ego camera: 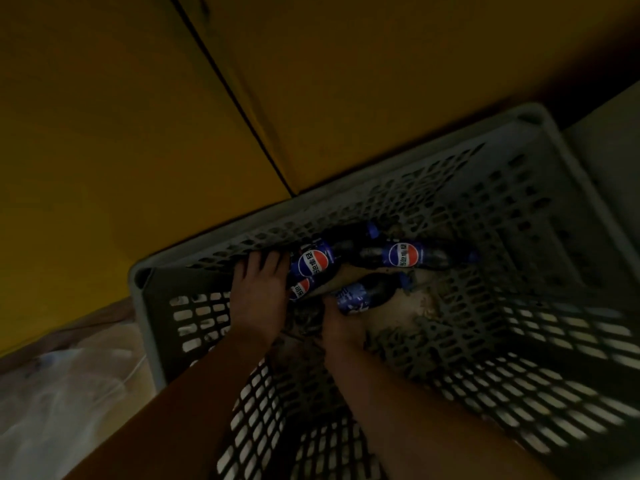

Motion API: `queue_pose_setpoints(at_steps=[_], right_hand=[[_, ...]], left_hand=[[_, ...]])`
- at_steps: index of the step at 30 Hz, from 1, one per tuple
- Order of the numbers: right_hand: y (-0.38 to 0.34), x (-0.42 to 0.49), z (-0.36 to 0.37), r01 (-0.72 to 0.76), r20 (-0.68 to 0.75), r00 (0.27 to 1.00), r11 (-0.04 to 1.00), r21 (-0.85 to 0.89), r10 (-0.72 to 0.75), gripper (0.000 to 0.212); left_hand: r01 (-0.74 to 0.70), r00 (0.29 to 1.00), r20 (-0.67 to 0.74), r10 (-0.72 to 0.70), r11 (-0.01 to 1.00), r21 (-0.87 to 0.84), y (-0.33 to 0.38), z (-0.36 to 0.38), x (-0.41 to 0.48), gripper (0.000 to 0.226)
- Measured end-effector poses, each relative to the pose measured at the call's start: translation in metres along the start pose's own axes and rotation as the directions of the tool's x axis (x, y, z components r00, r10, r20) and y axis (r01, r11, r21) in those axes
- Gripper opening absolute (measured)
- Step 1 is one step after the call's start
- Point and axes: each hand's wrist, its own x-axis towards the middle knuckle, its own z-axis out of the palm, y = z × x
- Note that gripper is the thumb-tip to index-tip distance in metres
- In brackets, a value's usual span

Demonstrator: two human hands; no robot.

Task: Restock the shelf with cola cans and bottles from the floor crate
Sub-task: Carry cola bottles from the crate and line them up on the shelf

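I have both hands down inside the grey lattice crate (433, 209), which stands on the floor against a yellow panel (138, 133). Four cola bottles lie on their sides at its bottom.

My right hand (337, 323) is curled round the base end of the nearest bottle (360, 296), whose blue label faces up. Its print is too blurred for me to read.

My left hand (258, 296) lies with its fingers stretched out towards the crate wall. It is just beside the logo bottle (313, 263) and grips nothing that I can make out. Half hidden beneath that one is a lower bottle (299, 289), touching the edge of my left hand.

The far bottle (405, 254) lies apart from both hands, cap pointing right.

Three of the labels show the red, white and blue Pepsi globe with Chinese characters beside it. Crumpled clear plastic wrap (69, 375) sits outside the crate at lower left.
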Motion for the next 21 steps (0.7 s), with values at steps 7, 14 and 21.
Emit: queue_pose_setpoints(at_steps=[7, 14, 21], right_hand=[[-0.013, -0.032, -0.035, -0.116, 0.139, 0.985, 0.989, 0.095, 0.102, 0.059], [-0.035, -0.093, -0.078, -0.232, 0.245, 0.945, 0.972, 0.029, 0.218, 0.06], [-0.057, -0.208, -0.141, -0.21, 0.211, 0.955, 0.978, -0.003, 0.206, 0.051]], left_hand=[[0.003, 0.999, 0.052, 0.002, 0.996, -0.084, 0.008, -0.025, -0.014, 0.072], [0.442, 0.871, 0.449, -0.202, 0.721, -0.534, 0.035, -0.094, -0.041, 0.065], [0.792, 0.583, 0.768, -0.267, -0.026, -0.61, 0.046, -0.2, -0.112, 0.077]])
